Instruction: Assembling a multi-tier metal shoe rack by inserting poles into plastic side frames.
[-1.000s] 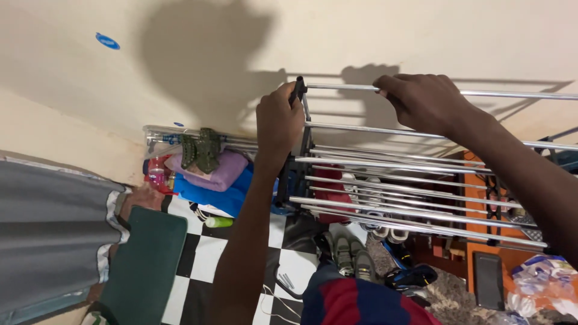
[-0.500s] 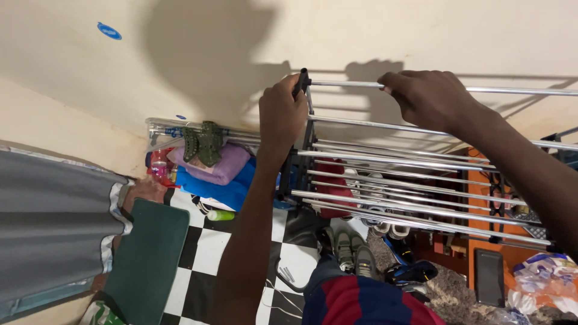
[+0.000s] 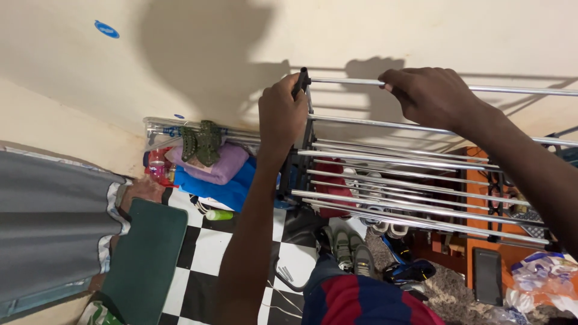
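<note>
drying rack (image 3: 415, 174) over perhaps tiled checkered floor (image 3: 205, 253)

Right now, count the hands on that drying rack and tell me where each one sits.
2. The left hand grips the black corner joint at the drying rack's left end. The right hand is closed over the top metal rod, further right. No others are in view.

You stand in what looks like a home: a metal drying rack (image 3: 421, 180) against a cream wall (image 3: 198, 54), shoes (image 3: 352, 256) and folded towels (image 3: 220, 171) on checkered floor (image 3: 205, 250).
</note>
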